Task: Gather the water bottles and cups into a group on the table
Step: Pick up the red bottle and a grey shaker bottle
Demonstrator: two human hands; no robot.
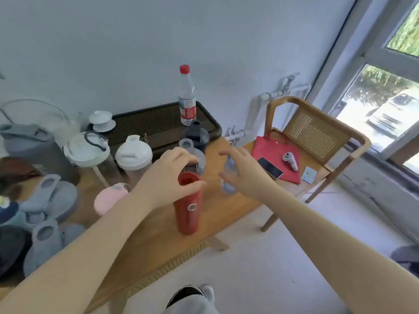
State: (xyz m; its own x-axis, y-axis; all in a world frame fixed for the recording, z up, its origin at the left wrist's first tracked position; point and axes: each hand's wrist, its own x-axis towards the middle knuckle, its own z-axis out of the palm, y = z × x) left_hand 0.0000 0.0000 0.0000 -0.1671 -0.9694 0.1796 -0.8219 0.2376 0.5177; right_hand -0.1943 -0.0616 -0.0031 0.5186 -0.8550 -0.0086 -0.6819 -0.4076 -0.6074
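My left hand (169,175) grips the top of a red thermos bottle (188,209) that stands upright near the front edge of the wooden table (222,207). My right hand (243,172) hovers with fingers spread over a pale blue bottle (227,177), mostly hidden behind it; I cannot tell if they touch. Just behind the thermos stand a grey shaker (192,155) and a dark shaker (196,134). A clear plastic water bottle with a red cap (187,98) stands on the dark tea tray (158,125). A white-lidded shaker (133,157), a clear lidded cup (87,148) and a pink bottle (111,197) sit to the left.
Several grey shakers (48,200) crowd the table's left end beside a large grey jug (29,141). A white lidded teacup (101,121) rests on the tray. To the right, a wooden chair (317,132) holds a red bag (275,159), phone (269,167) and controller (290,160).
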